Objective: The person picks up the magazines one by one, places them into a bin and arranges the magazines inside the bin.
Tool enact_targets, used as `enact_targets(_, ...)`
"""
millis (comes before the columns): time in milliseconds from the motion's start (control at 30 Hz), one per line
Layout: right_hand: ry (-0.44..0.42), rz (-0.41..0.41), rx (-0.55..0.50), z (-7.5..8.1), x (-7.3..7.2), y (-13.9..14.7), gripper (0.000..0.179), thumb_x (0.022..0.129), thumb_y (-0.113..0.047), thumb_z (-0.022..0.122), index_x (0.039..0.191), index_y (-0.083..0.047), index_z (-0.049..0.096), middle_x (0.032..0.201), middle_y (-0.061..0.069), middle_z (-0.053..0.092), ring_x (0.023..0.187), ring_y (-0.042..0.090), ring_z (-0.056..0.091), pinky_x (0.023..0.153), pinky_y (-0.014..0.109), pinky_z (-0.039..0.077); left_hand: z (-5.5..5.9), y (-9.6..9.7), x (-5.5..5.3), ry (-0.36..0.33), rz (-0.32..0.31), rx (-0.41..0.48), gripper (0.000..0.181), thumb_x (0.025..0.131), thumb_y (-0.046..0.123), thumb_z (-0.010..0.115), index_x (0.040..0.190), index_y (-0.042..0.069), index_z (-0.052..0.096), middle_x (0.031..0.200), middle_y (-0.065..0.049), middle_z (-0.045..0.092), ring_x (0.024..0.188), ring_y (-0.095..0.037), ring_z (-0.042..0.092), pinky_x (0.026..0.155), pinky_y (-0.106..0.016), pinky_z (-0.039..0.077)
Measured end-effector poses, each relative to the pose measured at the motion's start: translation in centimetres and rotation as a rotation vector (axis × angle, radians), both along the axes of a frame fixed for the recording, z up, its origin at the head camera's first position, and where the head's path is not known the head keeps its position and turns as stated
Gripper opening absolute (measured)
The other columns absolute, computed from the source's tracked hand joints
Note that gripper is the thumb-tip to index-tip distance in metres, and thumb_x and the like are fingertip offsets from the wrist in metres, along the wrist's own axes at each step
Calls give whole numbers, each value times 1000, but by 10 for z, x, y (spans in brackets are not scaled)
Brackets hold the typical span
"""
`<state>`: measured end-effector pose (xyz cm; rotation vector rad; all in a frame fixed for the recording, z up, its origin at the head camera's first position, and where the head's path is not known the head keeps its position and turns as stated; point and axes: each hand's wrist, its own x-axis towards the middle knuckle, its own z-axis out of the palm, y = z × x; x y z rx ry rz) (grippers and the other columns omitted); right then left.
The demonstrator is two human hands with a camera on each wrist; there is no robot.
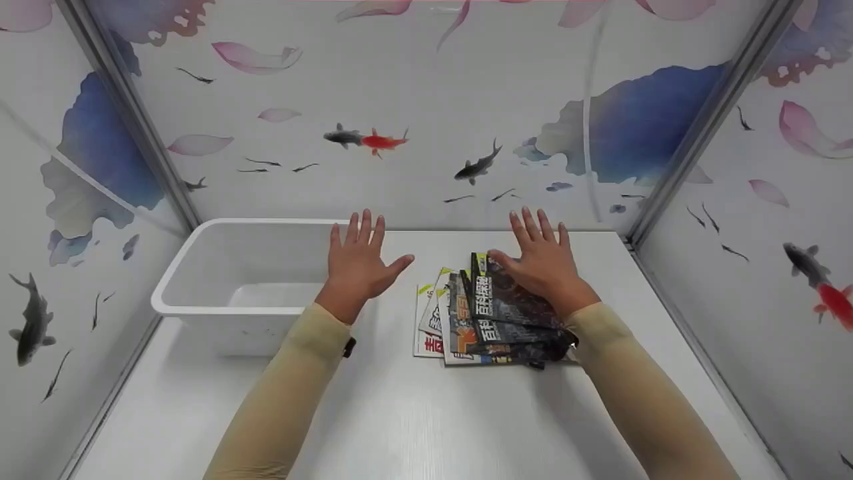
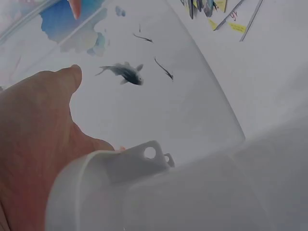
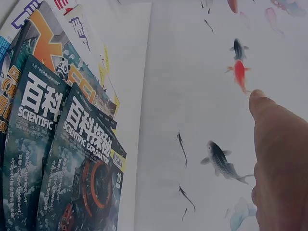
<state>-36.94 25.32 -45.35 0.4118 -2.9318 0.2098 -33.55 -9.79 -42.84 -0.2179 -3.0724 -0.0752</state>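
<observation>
White panels point(image 1: 426, 80) stand on three sides of you, printed with blue leaves point(image 1: 646, 127), pink petals point(image 1: 243, 57) and red and grey koi point(image 1: 383, 141), with grey metal strips point(image 1: 136, 120) up the corners. Before you spreads a white table point(image 1: 426, 427). At its far left corner sits a white plastic bin point(image 1: 220, 311), upright and rectangular, with rounded corners; your left wrist view shows a tab point(image 2: 137, 158) with round holes at its rim. Right of the table's middle, toward the far edge, lies a loose stack of magazines point(image 1: 490, 310), fanned so that white covers stick out toward the left edge from under darker ones. The upper two are dark teal, the topmost bearing orange-red ring shapes, and yellow patches mark several corners.

Pale yellow sleeves point(image 1: 286, 393) cover your forearms. Your left hand point(image 1: 358, 267) is released, fingers straight and thumb held wide, across the bin's right end in the head view; whether it touches the rim cannot be told. Your right hand point(image 1: 543, 265), equally released with fingers spread, is above the magazines.

On the topmost cover you can read 百科探秘, SCIENTIFIC EXPLORATION and a 10. Its neighbour shows 百科 and SCIENTIFIC; another carries a large orange character beside a small panda point(image 3: 62, 68).
</observation>
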Motion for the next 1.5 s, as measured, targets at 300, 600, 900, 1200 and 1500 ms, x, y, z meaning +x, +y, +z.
enact_targets(300,-9,111,-118,-8,-1,20,93,111,-65,52,178,-11,16,184,17,17,170,41,13,136,66,10,4,-27,3,33,-90,125,100,107,77,42,178,11,15,185,-17,6,172,-37,2,136,-64,-1)
enact_targets(600,12,139,-180,-17,6,54,92,110,-60,59,177,-10,22,181,19,25,167,45,23,133,69,19,2,-73,14,29,-113,179,101,106,76,46,178,12,19,185,-18,8,171,-39,2,136,-66,1)
enact_targets(900,10,119,-207,-21,19,87,88,112,-54,61,177,-8,23,180,23,28,164,49,26,131,72,20,1,-114,27,23,-128,196,100,108,75,43,178,8,17,184,-21,7,171,-42,3,136,-67,1)
enact_targets(1200,-33,79,-227,-24,27,115,92,111,-58,60,178,-11,19,180,24,25,164,52,23,130,74,19,5,-153,38,32,-97,231,101,109,76,43,177,6,18,184,-24,7,170,-45,3,134,-70,0)
enact_targets(1500,-7,91,-238,-32,31,137,90,110,-53,66,176,-8,25,178,25,29,162,53,27,129,76,21,6,-184,49,43,-82,272,101,109,73,47,176,4,19,183,-26,8,169,-47,3,133,-72,2)
